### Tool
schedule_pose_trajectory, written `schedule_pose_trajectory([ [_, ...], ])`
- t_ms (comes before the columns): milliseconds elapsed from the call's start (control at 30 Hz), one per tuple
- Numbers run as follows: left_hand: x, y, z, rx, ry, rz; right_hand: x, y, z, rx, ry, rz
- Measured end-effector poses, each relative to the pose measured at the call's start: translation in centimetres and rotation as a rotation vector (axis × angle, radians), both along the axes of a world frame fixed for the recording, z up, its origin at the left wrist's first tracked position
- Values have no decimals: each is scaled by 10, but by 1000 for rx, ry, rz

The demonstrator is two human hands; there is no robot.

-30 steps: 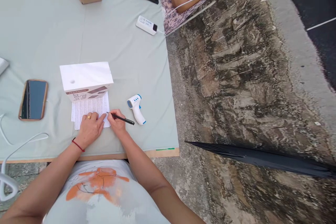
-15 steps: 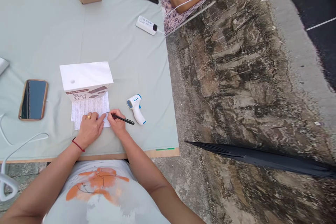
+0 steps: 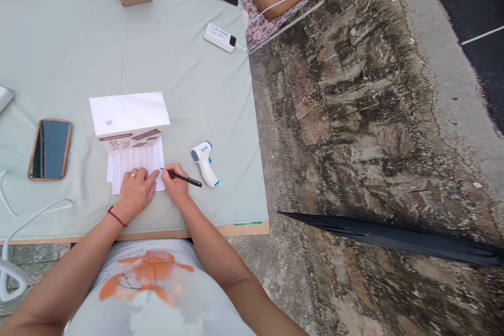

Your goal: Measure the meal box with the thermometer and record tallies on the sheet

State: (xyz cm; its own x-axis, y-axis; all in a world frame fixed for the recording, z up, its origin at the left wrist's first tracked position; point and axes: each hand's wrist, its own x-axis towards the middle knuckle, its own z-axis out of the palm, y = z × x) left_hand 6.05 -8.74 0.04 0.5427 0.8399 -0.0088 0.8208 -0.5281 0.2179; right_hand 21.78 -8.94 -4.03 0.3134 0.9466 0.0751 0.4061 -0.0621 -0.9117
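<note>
Gripping the black pen, the right hand has its fingers clamped near the tip, over the printed sheets by the desk's front edge. The pen's long axis slants toward the front-right corner. Just left of the tip, the left hand lies on the sheets, fingers slightly apart; whether the tip touches, I can't tell from here.

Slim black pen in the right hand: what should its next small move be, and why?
Probably a short stroke on the white printed paper: the right hand grips the slim black pen with its tip near the sheet's right side, while the left hand rests on the sheet.
</note>
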Motion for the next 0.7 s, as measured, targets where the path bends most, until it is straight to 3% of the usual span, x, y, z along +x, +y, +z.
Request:
schedule_pose_trajectory([
  [700,0,0,-1,5,-4,1,0,-1,-2,-12,48,-29],
])
